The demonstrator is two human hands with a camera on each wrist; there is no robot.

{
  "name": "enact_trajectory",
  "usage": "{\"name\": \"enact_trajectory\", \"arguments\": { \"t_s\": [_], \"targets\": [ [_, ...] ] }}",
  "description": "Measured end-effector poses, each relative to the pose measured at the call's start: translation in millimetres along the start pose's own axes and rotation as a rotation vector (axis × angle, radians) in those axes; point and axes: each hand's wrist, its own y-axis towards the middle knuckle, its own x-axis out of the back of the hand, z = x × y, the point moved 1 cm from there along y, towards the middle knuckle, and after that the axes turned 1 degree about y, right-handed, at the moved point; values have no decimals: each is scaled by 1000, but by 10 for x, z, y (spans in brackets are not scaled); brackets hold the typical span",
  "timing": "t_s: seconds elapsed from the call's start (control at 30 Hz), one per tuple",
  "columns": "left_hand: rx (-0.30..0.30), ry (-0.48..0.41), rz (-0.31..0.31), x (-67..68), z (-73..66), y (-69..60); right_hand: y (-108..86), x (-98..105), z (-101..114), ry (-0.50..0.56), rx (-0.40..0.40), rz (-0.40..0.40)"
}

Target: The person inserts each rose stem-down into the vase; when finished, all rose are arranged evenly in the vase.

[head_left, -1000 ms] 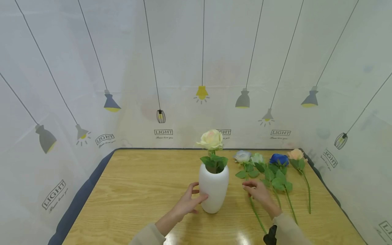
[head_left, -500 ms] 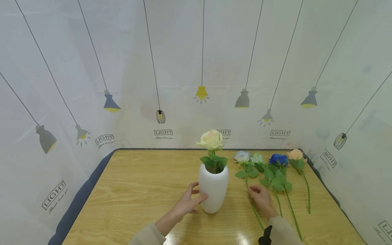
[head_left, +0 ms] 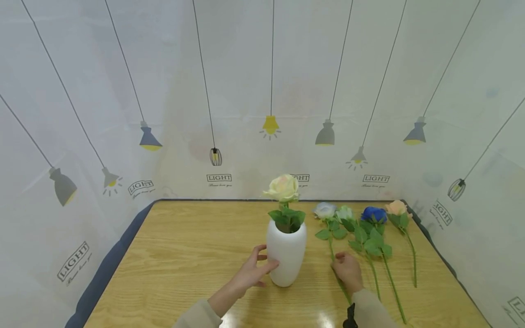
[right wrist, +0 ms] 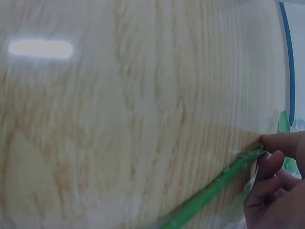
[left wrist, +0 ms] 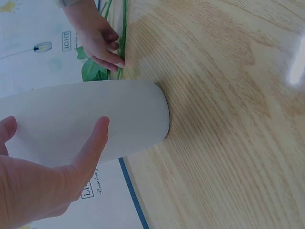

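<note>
A white vase (head_left: 286, 257) stands upright on the table with a cream rose (head_left: 284, 187) in it. My left hand (head_left: 251, 272) holds the vase's left side, thumb across its front; the left wrist view shows the thumb against the white wall (left wrist: 128, 114). Right of the vase, my right hand (head_left: 347, 272) pinches the green stem of the pale blue-white rose (head_left: 325, 210), which lies on the table. In the right wrist view thumb and forefinger meet on the stem (right wrist: 205, 195).
To the right lie a pale green-white rose (head_left: 344, 212), a blue rose (head_left: 373, 214) and a peach rose (head_left: 396, 207), stems toward the front. Behind the wooden table (head_left: 184, 241) hangs a wall cloth (head_left: 238, 91) printed with lamps.
My right hand has moved down along the pale blue-white rose's stem, toward the table's front, and its fingers have closed on it. The left hand and vase have stayed put.
</note>
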Motion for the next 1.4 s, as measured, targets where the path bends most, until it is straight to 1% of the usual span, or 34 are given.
{"name": "enact_trajectory", "arguments": {
  "t_s": [0.1,0.27,0.37,0.47,0.6,0.7,0.8,0.93,1.1,1.23,1.33,1.4],
  "targets": [
    [-3,2,-3,-2,5,6,-28,3,44,-50,24,-5],
    [-1,3,2,-4,0,1,-38,15,36,-41,53,9],
    [5,-1,8,-3,-46,-34,-25,47,57,-31,76,27],
    [7,-9,14,-3,-160,-112,-16,94,138,38,69,59],
    [-3,-11,19,-4,-296,-204,-33,165,288,188,20,113],
    [-8,-9,17,-6,-289,-202,-48,211,382,269,2,138],
    [-4,-9,14,-3,-187,-133,-57,241,457,331,1,152],
    [-1,-2,11,6,-43,-31,-89,262,574,388,30,176],
    [2,-1,10,8,7,6,-163,290,764,446,102,219],
    [-6,0,7,4,-27,-19,-205,320,932,510,153,229],
    [-9,-6,7,-4,-127,-93,-242,348,1052,563,186,220],
    [-15,-3,8,-9,-206,-149,-273,368,1129,593,222,217]
  ]
}}
